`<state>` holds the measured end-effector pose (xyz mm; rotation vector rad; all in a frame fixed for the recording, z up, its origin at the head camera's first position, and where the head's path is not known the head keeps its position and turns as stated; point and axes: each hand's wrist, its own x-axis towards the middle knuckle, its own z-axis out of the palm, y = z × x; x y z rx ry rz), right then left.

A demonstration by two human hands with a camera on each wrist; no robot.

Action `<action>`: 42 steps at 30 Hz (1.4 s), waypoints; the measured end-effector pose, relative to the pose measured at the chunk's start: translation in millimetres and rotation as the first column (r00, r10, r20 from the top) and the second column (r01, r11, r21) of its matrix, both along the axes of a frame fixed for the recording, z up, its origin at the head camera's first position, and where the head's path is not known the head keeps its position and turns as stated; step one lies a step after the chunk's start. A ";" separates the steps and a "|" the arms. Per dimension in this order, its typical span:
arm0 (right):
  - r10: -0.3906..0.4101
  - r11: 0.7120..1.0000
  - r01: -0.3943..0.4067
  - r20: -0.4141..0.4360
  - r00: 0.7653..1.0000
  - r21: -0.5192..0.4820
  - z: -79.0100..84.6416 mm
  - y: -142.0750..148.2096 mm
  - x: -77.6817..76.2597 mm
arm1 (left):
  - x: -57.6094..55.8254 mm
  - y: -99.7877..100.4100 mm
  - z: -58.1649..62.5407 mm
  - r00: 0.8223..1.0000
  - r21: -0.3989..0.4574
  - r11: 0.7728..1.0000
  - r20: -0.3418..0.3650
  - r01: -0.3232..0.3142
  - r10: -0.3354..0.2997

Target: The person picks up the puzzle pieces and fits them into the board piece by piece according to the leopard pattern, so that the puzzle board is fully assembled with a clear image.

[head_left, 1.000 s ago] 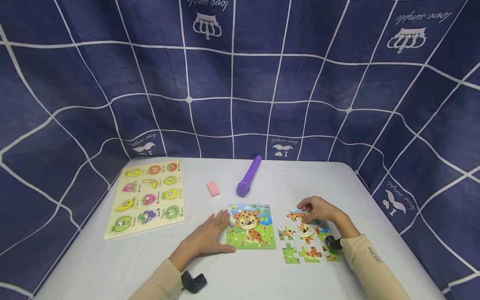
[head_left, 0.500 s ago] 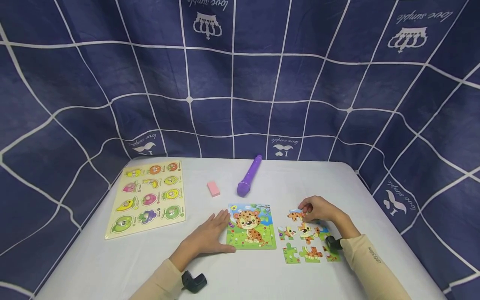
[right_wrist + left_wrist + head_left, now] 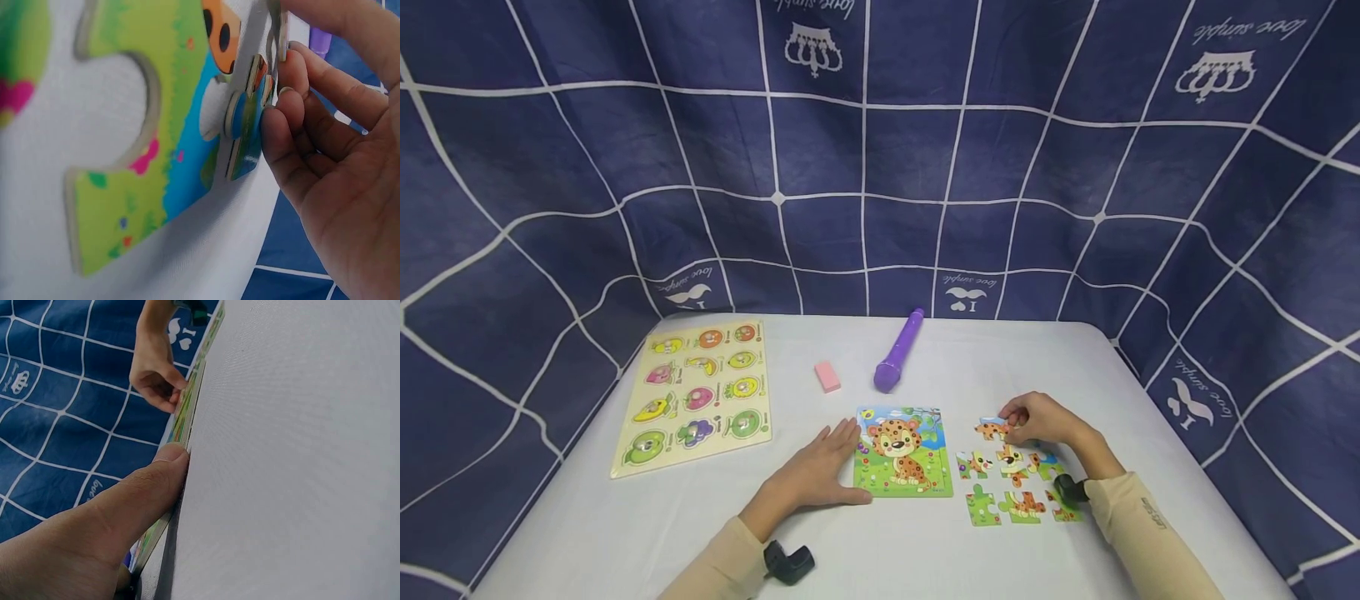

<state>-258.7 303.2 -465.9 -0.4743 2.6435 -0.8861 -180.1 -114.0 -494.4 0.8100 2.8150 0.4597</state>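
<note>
My left hand (image 3: 820,469) lies with straight fingers along the left edge of a square leopard puzzle board (image 3: 880,482), its thumb (image 3: 147,490) at the near edge. To the right of the board, several loose jigsaw pieces are spread in rough rows, among them a bottom corner piece (image 3: 982,508). My right hand (image 3: 1043,419) is over the far row, fingers curled, with thumb and fingertips at a puzzle piece (image 3: 282,34) seen edge-on in the right wrist view. Another piece (image 3: 245,140) stands close beside the fingertips. A spotted piece (image 3: 992,429) lies left of this hand, which hides part of the row.
A wooden fruit peg puzzle (image 3: 715,387) lies at the left of the white table (image 3: 895,550). Beyond the leopard board are a pink block (image 3: 827,377) and a purple toy microphone (image 3: 898,352). A dark blue checked curtain (image 3: 820,158) surrounds the table's back and sides.
My right hand has shifted very slightly to the right over the far row of pieces. The left hand and the board stay where they were.
</note>
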 end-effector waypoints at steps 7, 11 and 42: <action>0.002 1.000 -0.003 -0.021 1.000 -0.010 3.5 1.5 1.6 | 0.1 -0.1 -0.5 1.000 0.004 1.000 -0.003 0.000 0.000; -0.007 1.000 0.006 -0.037 0.999 -0.013 6.6 0.9 2.3 | 0.0 -0.1 -0.6 1.000 0.003 1.000 0.000 0.002 -0.002; 0.019 0.999 -0.012 -0.184 0.983 0.034 18.6 -55.2 10.2 | 0.4 0.9 -1.0 1.000 0.007 1.000 0.018 -0.014 0.014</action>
